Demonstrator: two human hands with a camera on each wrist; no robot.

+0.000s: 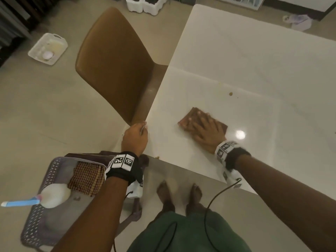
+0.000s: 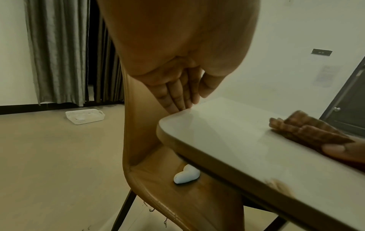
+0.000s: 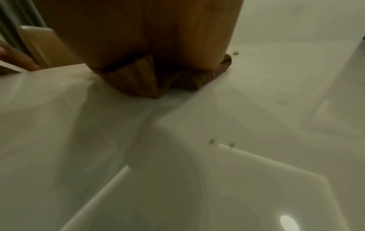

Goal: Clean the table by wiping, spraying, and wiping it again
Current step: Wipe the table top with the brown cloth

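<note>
Brown folded cloth lies flat on the white table near its near-left corner, under the right hand; fingers straight and spread, pressing the cloth down, not curled round it — judged a wiping stroke. A crumb sits on the table beyond the cloth, apart from it, so that stretch looks unwiped. Left hand rests at the table corner, probably bracing. Spray bottle with blue nozzle lies in a perforated basket on the floor, beside a checked cloth; spraying judged not yet begun. Wristbands carry square black-and-white markers; no readable writing.

Left wrist view: the left hand's fingers are straight, together, tips touching the table's rounded corner — holding nothing. Tan chair tucked beside the table, a small white heart-shaped object on its seat.

Right wrist view: palm on the cloth, its edges showing beneath; crumb visible past it. No labels legible.
</note>
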